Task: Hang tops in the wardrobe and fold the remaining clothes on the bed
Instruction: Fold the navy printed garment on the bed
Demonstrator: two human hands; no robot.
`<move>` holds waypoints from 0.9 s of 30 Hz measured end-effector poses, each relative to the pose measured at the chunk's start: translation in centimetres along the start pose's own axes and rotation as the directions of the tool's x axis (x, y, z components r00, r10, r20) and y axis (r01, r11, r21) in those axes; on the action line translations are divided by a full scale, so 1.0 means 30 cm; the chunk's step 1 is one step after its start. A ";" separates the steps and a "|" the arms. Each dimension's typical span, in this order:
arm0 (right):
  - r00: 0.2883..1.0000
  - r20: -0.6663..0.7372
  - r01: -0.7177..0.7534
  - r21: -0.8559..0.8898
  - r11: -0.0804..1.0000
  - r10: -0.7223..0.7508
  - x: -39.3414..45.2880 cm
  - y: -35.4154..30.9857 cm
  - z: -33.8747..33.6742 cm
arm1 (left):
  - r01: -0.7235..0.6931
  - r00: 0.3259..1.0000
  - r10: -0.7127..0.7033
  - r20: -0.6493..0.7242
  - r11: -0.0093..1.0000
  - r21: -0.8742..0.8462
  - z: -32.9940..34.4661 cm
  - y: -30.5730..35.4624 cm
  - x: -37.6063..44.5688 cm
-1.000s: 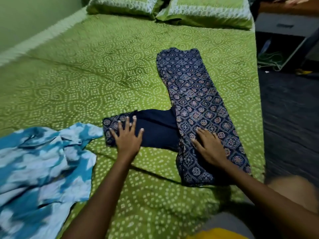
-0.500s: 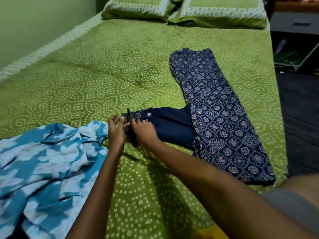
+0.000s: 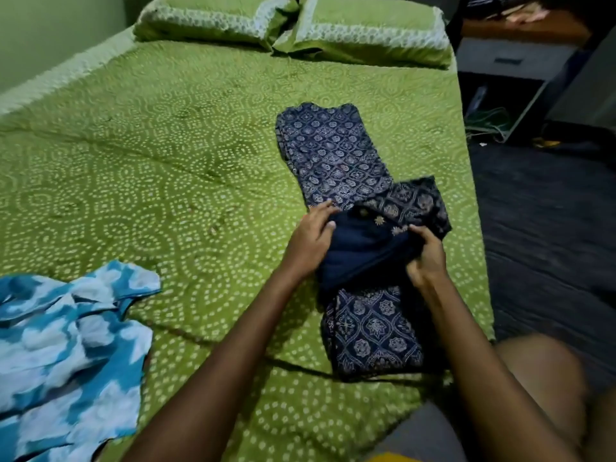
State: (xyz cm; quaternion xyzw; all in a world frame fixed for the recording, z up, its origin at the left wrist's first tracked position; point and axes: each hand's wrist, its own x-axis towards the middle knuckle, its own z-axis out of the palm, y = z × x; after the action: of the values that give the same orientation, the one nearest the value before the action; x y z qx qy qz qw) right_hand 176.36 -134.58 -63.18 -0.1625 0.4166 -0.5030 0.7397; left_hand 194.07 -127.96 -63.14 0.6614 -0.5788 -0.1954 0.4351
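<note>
A navy printed garment (image 3: pixel 333 151) lies lengthwise on the right side of the green bed (image 3: pixel 166 181). Its plain dark-blue sleeve part (image 3: pixel 363 245) is folded over onto the garment's middle. My left hand (image 3: pixel 310 241) grips the left edge of that folded part. At the fold's right side, my right hand (image 3: pixel 428 258) pinches the cloth. A blue and white tie-dye garment (image 3: pixel 66 348) lies crumpled at the bed's near left, apart from both hands.
Two green pillows (image 3: pixel 293 25) rest at the head of the bed. A pale wall runs along the bed's left side. Dark floor (image 3: pixel 546 235) lies to the right, with a grey bedside unit (image 3: pixel 510 58) and cables beyond it.
Both hands took hold of the sleeve that stuck out to the left and carried it rightward, folding it over onto the garment's body. The camera view shifted as well.
</note>
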 end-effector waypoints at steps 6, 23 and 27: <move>0.996 -0.089 0.029 0.058 0.998 -0.024 0.048 -0.018 -0.103 | -0.082 0.883 -0.222 0.414 0.794 0.602 0.190 -0.104 -0.009; 0.776 -0.294 0.285 -0.627 0.726 -0.558 0.049 0.003 -0.149 | -0.037 0.906 -0.283 0.315 0.688 0.725 0.230 -0.082 -0.039; 0.782 0.504 0.520 -0.852 -0.062 -0.366 0.055 0.040 -0.177 | 0.015 0.893 -0.318 0.319 0.728 0.685 0.224 -0.081 -0.041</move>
State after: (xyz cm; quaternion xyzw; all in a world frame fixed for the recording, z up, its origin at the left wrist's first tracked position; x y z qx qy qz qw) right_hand 173.18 -134.54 -67.91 -0.7584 0.5158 -0.3019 0.2600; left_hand 190.08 -129.28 -69.05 0.7656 -0.6252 -0.1508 0.0165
